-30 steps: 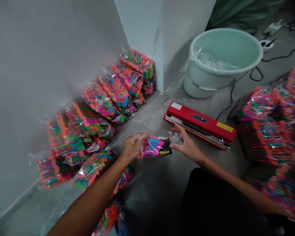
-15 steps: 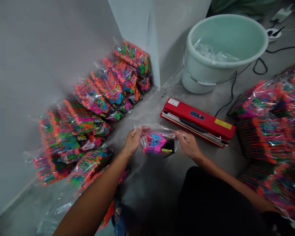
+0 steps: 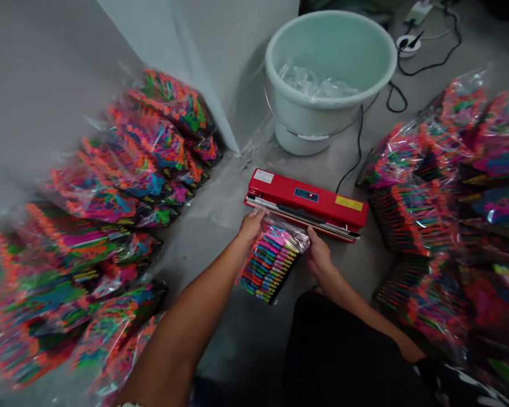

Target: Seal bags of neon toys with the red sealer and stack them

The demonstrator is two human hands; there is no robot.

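Observation:
Between my two hands a clear plastic bag point(image 3: 271, 257) hangs, packed with a row of brightly coloured plastic pieces. My left hand point(image 3: 251, 226) pinches the bag's top left corner, and my right hand point(image 3: 318, 249) grips its top right corner. The bag's upper edge lies along the front of a red heat sealer point(image 3: 305, 198) on the floor; whether it sits inside the sealing slot I cannot make out. A small red light glows on the sealer's panel.
Beyond the sealer stands a pale green bucket point(image 3: 305, 121) with clear plastic scraps in it. Filled bags point(image 3: 152, 147) line the wall at left, and more filled bags point(image 3: 428, 209) are piled at right. A black cable point(image 3: 356, 152) runs behind the sealer toward a white socket point(image 3: 408, 45).
Both hands have carried the bag forward to the sealer's front edge. The bag has tipped, so its long row of contents now faces up. The view has shifted to the right.

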